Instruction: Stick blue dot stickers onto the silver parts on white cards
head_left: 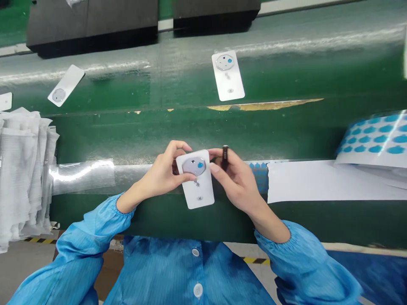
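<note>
A white, round-cornered flat unit (200,192) with a grey disc (187,166) and a blue sticker (200,165) on it is in my left hand (165,171). My left thumb lies across its face below the disc, and the fingers are behind its edge. My right hand (237,180) is at the unit's right edge, its fingertips close to the corner. A small black stick-like tool (225,157) stands between its fingers; most of it is hidden, so its exact kind is unclear.
Two similar white units (233,82) (71,80) lie farther back on the green surface (143,135). White foam sleeves (22,169) are stacked at left. A blue-dotted sticker sheet (375,137) curls up at right, above white backing paper (305,182). Black blocks (95,21) stand behind.
</note>
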Demonstrator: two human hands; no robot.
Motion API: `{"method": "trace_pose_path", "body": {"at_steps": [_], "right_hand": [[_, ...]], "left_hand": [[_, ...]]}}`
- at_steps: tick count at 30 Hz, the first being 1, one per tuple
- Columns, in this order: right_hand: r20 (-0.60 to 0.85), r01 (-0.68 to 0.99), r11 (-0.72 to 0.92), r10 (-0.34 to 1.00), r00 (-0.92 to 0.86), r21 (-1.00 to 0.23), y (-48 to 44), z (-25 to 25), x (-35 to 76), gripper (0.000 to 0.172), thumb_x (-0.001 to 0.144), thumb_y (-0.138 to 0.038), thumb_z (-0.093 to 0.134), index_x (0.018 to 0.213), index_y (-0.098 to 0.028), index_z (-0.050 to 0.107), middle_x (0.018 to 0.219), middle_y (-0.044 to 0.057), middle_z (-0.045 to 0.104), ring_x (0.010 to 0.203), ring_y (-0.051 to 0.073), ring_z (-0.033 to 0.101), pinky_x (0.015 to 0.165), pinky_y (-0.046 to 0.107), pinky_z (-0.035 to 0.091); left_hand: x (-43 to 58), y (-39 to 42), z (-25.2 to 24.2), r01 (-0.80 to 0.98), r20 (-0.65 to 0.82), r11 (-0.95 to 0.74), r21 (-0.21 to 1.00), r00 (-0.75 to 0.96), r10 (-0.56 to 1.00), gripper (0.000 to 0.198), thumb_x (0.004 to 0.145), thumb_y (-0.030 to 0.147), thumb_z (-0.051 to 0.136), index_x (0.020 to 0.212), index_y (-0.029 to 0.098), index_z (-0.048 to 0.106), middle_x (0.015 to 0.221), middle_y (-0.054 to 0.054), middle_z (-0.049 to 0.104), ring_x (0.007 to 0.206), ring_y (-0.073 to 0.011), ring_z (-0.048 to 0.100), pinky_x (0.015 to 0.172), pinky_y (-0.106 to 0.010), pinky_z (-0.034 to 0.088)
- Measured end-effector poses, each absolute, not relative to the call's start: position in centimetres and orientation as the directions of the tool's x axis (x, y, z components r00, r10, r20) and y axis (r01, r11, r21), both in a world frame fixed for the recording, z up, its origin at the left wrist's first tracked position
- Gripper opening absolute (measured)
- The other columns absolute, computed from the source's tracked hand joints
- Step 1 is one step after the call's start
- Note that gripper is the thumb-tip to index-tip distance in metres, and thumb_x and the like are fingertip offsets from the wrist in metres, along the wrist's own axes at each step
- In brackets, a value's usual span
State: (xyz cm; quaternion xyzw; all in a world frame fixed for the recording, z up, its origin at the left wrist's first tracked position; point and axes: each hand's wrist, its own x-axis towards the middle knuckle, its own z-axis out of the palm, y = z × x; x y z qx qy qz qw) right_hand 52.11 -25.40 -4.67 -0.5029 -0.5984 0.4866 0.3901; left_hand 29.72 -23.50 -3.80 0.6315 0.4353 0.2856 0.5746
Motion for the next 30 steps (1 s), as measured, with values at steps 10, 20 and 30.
{"method": "trace_pose_path", "body": {"at_steps": [10,20,30], "right_hand": [[-0.28,-0.124,-0.328,0.913,-0.298,-0.937,-22.9,-5.0,48.8,0.035,0.085,-0.052,0.079,0.091,-0.019,0.07,0.074,0.001,0.069,0.062,0.017,0.065,0.052,0.026,0.052],[-0.238,-0.043,-0.25,0.952,-0.193,-0.967,-24.1,-5.4,48.8,0.033,0.09,-0.051,0.073,0.088,-0.019,0.069,0.07,0.0,0.064,0.055,0.013,0.058,0.047,0.023,0.046],[-0.203,-0.107,-0.234,0.949,-0.24,-0.966,-23.7,-5.5,48.6,0.026,0.09,-0.045,0.069,0.092,-0.019,0.067,0.076,0.0,0.065,0.062,0.014,0.059,0.053,0.024,0.049]], "left_hand": [[29.1,-23.1,-5.1,-0.084,-0.06,0.091,0.992,0.321,0.945,0.054,0.083,0.027,0.085,0.13,0.02,0.058,0.106,-0.005,0.077,0.087,-0.0174,0.077,0.077,-0.026,0.065],[30.3,-24.9,-5.4,0.058,0.088,-0.101,0.993,0.2,0.976,0.053,0.087,0.024,0.082,0.135,0.017,0.062,0.091,-0.002,0.076,0.069,-0.0118,0.071,0.064,-0.02,0.063],[30.2,-25.4,-6.0,0.175,0.125,-0.149,0.973,0.138,0.983,0.051,0.087,0.029,0.081,0.134,0.018,0.064,0.089,-0.004,0.077,0.067,-0.0131,0.071,0.06,-0.021,0.062]]}}
